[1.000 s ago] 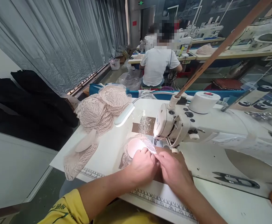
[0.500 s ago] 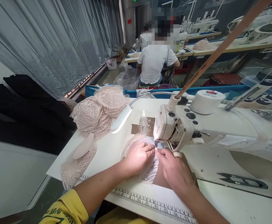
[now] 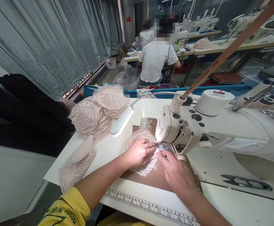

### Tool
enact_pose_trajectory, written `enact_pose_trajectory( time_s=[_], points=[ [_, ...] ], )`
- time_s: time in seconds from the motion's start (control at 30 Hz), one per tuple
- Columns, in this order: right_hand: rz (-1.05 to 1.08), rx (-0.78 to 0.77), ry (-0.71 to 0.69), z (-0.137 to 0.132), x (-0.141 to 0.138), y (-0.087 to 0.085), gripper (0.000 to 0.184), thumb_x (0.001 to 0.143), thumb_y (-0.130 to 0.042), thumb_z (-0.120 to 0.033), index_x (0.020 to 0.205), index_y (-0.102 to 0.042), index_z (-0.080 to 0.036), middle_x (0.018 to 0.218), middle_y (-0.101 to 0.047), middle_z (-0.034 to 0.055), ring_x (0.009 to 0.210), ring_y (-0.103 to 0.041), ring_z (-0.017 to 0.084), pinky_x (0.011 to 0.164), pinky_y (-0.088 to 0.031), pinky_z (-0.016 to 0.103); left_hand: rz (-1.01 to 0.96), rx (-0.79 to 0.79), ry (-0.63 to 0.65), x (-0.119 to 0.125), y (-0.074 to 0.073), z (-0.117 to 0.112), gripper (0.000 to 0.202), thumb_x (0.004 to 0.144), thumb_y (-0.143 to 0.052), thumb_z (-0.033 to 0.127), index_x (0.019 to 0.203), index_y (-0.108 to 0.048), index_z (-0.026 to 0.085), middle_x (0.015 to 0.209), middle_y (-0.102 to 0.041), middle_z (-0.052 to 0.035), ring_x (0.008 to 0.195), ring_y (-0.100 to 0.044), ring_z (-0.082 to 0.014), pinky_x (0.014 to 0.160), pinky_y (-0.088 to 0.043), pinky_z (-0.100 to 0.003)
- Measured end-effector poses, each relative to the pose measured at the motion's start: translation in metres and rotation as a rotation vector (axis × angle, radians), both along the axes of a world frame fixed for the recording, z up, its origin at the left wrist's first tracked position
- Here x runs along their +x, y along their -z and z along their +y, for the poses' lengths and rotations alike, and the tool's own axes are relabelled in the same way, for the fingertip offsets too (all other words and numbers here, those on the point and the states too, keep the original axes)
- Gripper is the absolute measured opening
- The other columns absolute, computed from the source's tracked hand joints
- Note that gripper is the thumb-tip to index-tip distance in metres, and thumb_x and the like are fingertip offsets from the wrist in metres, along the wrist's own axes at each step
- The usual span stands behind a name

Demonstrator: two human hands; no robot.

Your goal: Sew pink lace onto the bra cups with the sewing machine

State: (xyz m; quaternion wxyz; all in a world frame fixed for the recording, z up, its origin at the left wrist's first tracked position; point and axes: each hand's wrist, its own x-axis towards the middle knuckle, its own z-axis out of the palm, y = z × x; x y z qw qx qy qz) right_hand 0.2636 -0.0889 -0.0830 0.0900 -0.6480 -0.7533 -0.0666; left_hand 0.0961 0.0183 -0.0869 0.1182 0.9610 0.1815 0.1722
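Note:
A pale pink lace fabric piece (image 3: 147, 168) with a rounded edge lies under the needle area of the white sewing machine (image 3: 167, 125). My left hand (image 3: 140, 153) presses on it from the left, fingers together and fingertips close beside the presser foot (image 3: 159, 146). With thumb and forefinger, my right hand (image 3: 176, 169) pinches the fabric's right edge just in front of the foot. The fingertips of both hands almost meet there. Part of the lace is hidden beneath my left hand.
Stacked lace cups (image 3: 87, 116) sit at the left, with a loose lace piece (image 3: 77, 166) nearer me. A white lamp (image 3: 121, 122) leans over the table. Thread snips (image 3: 247, 182) rest on the machine bed. A printed ruler (image 3: 146, 207) runs along the front edge. A co-worker (image 3: 157, 61) sits ahead.
The lace has moved forward and turned a little under the foot, so more of the brown surface shows in front of it. Both hands stay close to the needle.

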Motion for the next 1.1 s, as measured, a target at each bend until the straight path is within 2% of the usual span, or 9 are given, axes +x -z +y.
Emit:
enact_pose_trajectory(
  time_s=[0.13,0.27,0.43,0.57,0.7,0.83,0.97,1.03,1.1],
  points=[
    [0.010,0.003,-0.005,0.000,0.000,0.002,0.050,0.079,-0.043,0.000,0.115,-0.068,-0.024,0.100,-0.071,0.0048,0.061,-0.058,0.016,0.054,-0.042,0.029,0.012,-0.013,-0.022,0.000,-0.008,0.000,0.036,0.092,-0.044,0.026,0.121,-0.061,0.013,0.122,-0.063,-0.0134,0.097,-0.055,-0.0237,0.081,-0.044,-0.037],
    [0.019,0.020,-0.017,0.000,0.001,0.002,0.051,0.078,-0.042,0.000,0.116,-0.068,-0.023,0.102,-0.071,0.0056,0.063,-0.059,0.017,0.054,-0.042,0.029,0.031,0.023,-0.075,0.003,-0.009,-0.001,0.038,0.092,-0.043,0.026,0.123,-0.058,0.012,0.120,-0.063,-0.0133,0.095,-0.054,-0.0239,0.078,-0.043,-0.037],
    [0.021,0.025,-0.020,0.000,0.002,0.003,0.050,0.079,-0.042,0.000,0.116,-0.068,-0.022,0.101,-0.070,0.0060,0.066,-0.060,0.018,0.056,-0.042,0.031,0.038,0.063,-0.144,0.002,-0.005,-0.003,0.038,0.090,-0.043,0.026,0.125,-0.055,0.013,0.125,-0.060,-0.0124,0.109,-0.051,-0.0267,0.088,-0.041,-0.042],
    [0.008,0.039,-0.012,0.000,0.001,0.006,0.047,0.081,-0.043,-0.002,0.116,-0.067,-0.021,0.103,-0.069,0.0059,0.071,-0.061,0.020,0.060,-0.043,0.033,0.074,0.063,-0.158,-0.002,-0.005,-0.003,0.042,0.092,-0.041,0.031,0.129,-0.051,0.015,0.134,-0.052,-0.0115,0.122,-0.043,-0.0298,0.096,-0.037,-0.046],
    [0.021,0.111,-0.025,0.000,0.000,0.009,0.041,0.084,-0.043,-0.004,0.112,-0.068,-0.019,0.095,-0.069,0.0050,0.071,-0.061,0.020,0.060,-0.044,0.033,0.136,0.062,-0.203,-0.003,-0.006,-0.005,0.048,0.092,-0.040,0.041,0.133,-0.047,0.016,0.141,-0.045,-0.0109,0.128,-0.035,-0.0355,0.100,-0.033,-0.051],
    [0.048,0.209,-0.084,0.000,0.005,0.014,0.036,0.088,-0.040,-0.007,0.108,-0.069,-0.017,0.091,-0.068,0.0056,0.065,-0.061,0.019,0.058,-0.043,0.034,0.186,0.055,-0.327,-0.005,-0.010,-0.010,0.048,0.091,-0.039,0.041,0.133,-0.046,0.018,0.141,-0.044,-0.0105,0.128,-0.034,-0.0365,0.100,-0.032,-0.053],
    [0.054,0.323,-0.196,0.003,0.015,0.025,0.033,0.092,-0.038,-0.015,0.103,-0.068,-0.012,0.095,-0.068,0.0098,0.068,-0.062,0.020,0.063,-0.045,0.036,0.223,-0.005,-0.442,-0.024,-0.024,-0.024,0.048,0.089,-0.044,0.046,0.128,-0.049,0.017,0.135,-0.049,-0.0120,0.124,-0.039,-0.0363,0.098,-0.035,-0.053],
    [0.058,0.343,-0.246,0.005,0.018,0.029,0.034,0.092,-0.037,-0.017,0.102,-0.068,-0.010,0.094,-0.068,0.0109,0.071,-0.063,0.021,0.065,-0.045,0.036,0.214,-0.062,-0.462,-0.042,-0.033,-0.036,0.049,0.087,-0.047,0.048,0.126,-0.050,0.018,0.135,-0.049,-0.0128,0.124,-0.040,-0.0353,0.099,-0.035,-0.052],
    [0.080,0.356,-0.273,0.006,0.019,0.032,0.035,0.092,-0.035,-0.020,0.101,-0.068,-0.010,0.091,-0.068,0.0107,0.072,-0.064,0.022,0.065,-0.047,0.036,0.155,-0.107,-0.514,-0.066,-0.041,-0.050,0.054,0.086,-0.051,0.050,0.129,-0.048,0.018,0.141,-0.043,-0.0140,0.131,-0.034,-0.0345,0.106,-0.030,-0.052]
  ],
)
